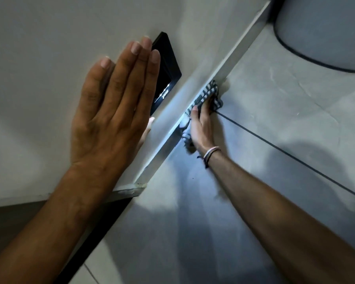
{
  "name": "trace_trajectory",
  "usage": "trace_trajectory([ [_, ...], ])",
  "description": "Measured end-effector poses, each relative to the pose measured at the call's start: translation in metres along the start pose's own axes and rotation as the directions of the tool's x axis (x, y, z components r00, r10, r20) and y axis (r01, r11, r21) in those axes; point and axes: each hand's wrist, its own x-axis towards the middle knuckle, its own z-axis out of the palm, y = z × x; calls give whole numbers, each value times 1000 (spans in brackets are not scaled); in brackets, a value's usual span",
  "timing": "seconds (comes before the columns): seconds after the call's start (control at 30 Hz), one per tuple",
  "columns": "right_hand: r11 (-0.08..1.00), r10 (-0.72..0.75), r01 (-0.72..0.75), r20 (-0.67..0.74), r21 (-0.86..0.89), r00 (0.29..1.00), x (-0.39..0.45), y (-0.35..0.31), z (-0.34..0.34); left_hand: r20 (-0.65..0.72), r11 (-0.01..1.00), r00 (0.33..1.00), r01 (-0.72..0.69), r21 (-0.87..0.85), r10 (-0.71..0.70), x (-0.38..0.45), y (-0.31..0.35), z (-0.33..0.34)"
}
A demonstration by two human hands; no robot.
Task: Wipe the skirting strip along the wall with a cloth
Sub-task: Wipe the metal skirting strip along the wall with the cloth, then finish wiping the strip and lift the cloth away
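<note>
Left hand (pixel 113 103) flat on wall (pixel 39 58), fingers released; right hand (pixel 201 128) clenching cloth (pixel 205 97) against skirting strip (pixel 230 60): press firmly, slide toward one o'clock

Light: dim, cool; bright patch on the skirting (pixel 173 128) beside the right fingers (pixel 195 111).
Shadows: arm shadows on the floor (pixel 275 103).
Blur: slight, strongest around the fingers.
Edges: wide-angle bending.
</note>
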Motion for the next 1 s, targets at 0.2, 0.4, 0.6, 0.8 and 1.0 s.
trace_trajectory([
  [0.2,998,26,-46,352,47,936,-188,32,70,-130,1000,991,-13,-15,11,39,19,12],
  [0.4,995,96,-95,48,-32,994,-47,1,17,7,993,998,59,-102,-58,29,18,16],
  [0.6,929,337,-280,-242,242,910,16,-31,-1,79,994,995,63,-87,-56,38,24,1],
  [0.8,468,529,-787,586,402,614,-117,-55,-26,291,925,948,-7,-381,127,70,-8,-48],
  [1.0,83,427,-881,782,466,454,-44,-208,-230,869,-131,483,860,-493,-104,190,-37,-121],
])
